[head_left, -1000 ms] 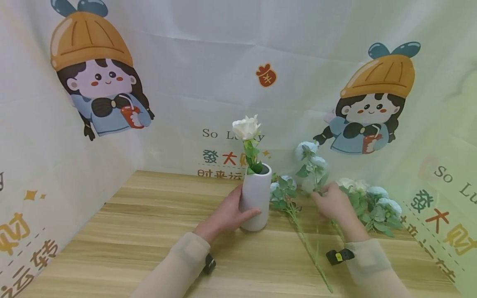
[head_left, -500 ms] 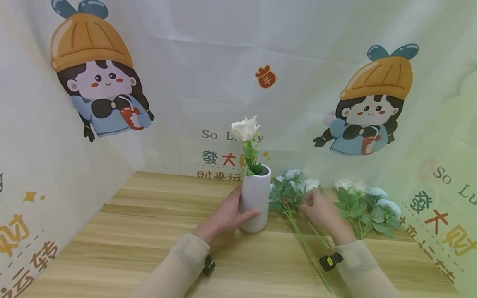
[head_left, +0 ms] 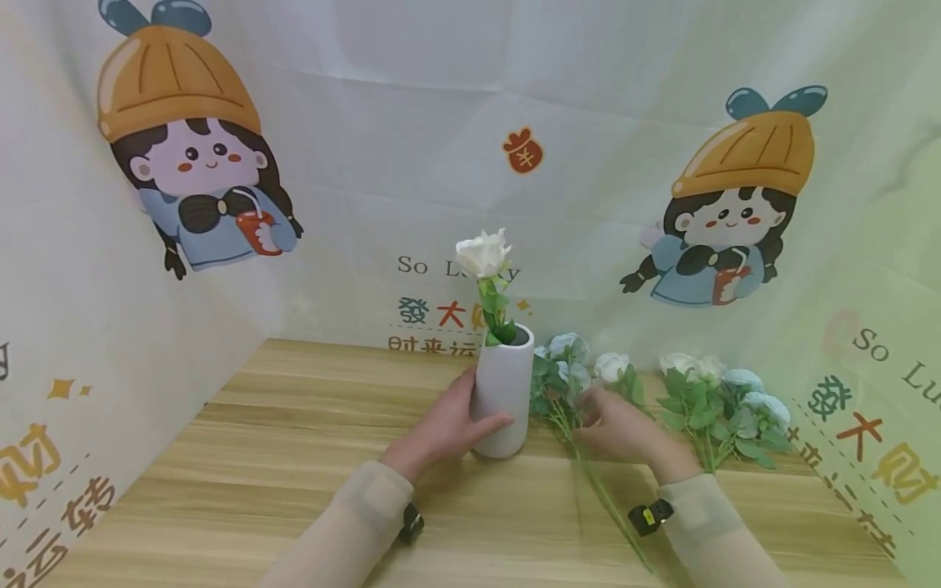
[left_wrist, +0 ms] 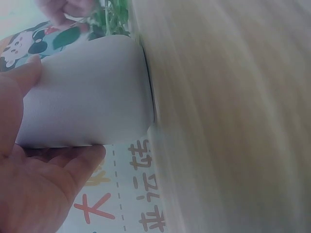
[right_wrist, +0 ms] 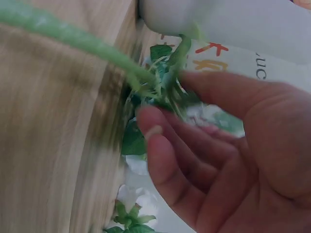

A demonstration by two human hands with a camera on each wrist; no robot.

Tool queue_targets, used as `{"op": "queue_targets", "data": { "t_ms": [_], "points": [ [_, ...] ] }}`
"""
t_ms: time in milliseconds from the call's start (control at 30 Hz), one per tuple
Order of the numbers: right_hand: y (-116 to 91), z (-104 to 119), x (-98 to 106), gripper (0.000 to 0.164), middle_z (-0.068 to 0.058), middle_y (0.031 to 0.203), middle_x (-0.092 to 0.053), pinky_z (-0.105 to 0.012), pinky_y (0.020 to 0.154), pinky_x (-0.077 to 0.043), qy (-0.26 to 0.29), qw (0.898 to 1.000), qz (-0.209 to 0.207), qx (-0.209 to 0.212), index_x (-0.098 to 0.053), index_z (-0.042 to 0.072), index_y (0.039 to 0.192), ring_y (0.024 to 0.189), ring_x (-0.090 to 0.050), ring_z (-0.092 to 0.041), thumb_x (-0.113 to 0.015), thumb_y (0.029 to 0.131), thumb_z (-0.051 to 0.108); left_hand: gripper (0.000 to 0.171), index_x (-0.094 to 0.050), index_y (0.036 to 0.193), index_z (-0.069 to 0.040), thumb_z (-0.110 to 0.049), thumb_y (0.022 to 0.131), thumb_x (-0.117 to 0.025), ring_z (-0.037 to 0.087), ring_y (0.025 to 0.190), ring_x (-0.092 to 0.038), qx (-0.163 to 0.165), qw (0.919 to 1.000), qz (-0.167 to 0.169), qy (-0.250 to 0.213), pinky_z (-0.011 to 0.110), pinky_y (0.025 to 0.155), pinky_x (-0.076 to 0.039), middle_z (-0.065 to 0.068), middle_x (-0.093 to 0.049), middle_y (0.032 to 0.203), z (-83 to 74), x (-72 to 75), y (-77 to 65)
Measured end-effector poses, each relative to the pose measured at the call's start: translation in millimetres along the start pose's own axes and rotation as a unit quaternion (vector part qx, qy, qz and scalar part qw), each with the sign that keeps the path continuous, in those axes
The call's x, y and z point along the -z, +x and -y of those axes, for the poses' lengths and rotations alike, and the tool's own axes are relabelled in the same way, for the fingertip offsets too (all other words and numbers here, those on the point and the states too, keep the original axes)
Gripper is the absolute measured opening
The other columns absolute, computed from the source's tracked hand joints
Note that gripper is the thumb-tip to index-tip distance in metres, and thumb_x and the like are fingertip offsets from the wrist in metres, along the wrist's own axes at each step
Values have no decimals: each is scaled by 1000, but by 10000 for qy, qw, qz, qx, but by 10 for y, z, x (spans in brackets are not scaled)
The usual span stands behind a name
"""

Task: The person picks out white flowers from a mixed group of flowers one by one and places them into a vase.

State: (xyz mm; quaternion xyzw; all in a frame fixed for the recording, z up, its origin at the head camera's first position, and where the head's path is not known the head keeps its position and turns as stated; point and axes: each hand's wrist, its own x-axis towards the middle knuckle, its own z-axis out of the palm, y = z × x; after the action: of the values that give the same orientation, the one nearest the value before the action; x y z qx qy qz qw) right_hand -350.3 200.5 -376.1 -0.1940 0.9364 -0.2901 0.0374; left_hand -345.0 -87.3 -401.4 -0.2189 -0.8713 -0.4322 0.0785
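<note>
My left hand (head_left: 448,416) holds the white vase (head_left: 503,400), thumb across its front and fingers round the far side. The vase stands upright on the table, a single white rose (head_left: 483,255) leaning out of its mouth. Just right of it lie blue flowers (head_left: 569,347) with green leaves and long stems (head_left: 613,514). At those stems is my right hand (head_left: 617,420); in the right wrist view a green stem (right_wrist: 92,46) runs between its curled fingers and thumb. The left wrist view shows the smooth lower part of the vase.
A white flower (head_left: 612,366) lies behind my right hand. Farther right is a bunch of white and blue flowers (head_left: 706,416). Printed cloth (head_left: 367,163) hangs round the back and sides of the wooden table (head_left: 279,457).
My right hand has moved left and lower, and the raised blue flower now lies by the other blue blooms. The white flower on the table has come into view. My left hand stays on the vase.
</note>
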Motion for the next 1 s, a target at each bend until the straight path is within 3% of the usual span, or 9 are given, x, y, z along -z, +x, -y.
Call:
{"op": "queue_targets", "data": {
  "t_ms": [100,267,433,633,833,900,1000],
  "points": [
    [-17,-22,-16,60,-16,99,-65,-42,72,-57,-107,9997,172,167,-42,-5,132,81,-62,-21,-76,87,16,91,-25,152,-4,-42,88,-76,23,121,-46,-5,10000,15,-18,48,103,-43,14,-45,138,-5,4,-4],
    [-30,-52,3,62,-15,99,-65,-44,75,-56,-273,9992,159,258,-44,-4,132,84,-62,-22,-78,86,21,91,-25,152,-6,-42,87,-76,23,120,-47,44,10000,53,5,48,102,-43,12,-46,137,-15,9,-6],
    [-14,-95,69,60,-12,98,-65,-42,71,-56,-289,9995,-140,12,-45,-3,136,82,-61,-20,-72,92,27,91,-24,153,-7,-44,87,-76,21,119,-47,50,10000,71,17,47,103,-43,11,-46,137,-5,7,1],
    [-27,-141,188,47,-18,101,-65,-50,75,-56,-561,9955,-760,-102,-51,-6,132,87,-62,-29,-60,100,28,91,-24,153,-8,-44,87,-76,21,120,-46,63,10000,63,4,47,103,-43,11,-45,137,4,4,3],
    [-63,-206,278,46,-24,111,-63,-54,80,-54,-762,9934,-814,-276,-54,-9,130,96,-60,-36,-56,102,28,91,-24,153,-7,-44,87,-76,21,120,-46,112,9999,83,-19,47,103,-42,11,-45,138,-12,9,-4],
    [-105,-226,318,41,-24,110,-63,-52,76,-54,-889,9907,-864,-557,-57,-8,124,94,-60,-36,-55,102,27,91,-24,153,-8,-44,87,-76,21,120,-46,120,9999,94,-36,47,103,-42,10,-45,138,-20,10,-6],
    [-175,-267,375,30,-12,74,-60,-38,54,-50,-1068,9841,-845,-1137,-62,-3,84,62,-54,-23,-52,100,20,91,-24,153,-9,-46,87,-75,20,120,-46,122,9999,114,-32,47,103,-42,9,-45,138,-27,8,-9]
  ]
}}
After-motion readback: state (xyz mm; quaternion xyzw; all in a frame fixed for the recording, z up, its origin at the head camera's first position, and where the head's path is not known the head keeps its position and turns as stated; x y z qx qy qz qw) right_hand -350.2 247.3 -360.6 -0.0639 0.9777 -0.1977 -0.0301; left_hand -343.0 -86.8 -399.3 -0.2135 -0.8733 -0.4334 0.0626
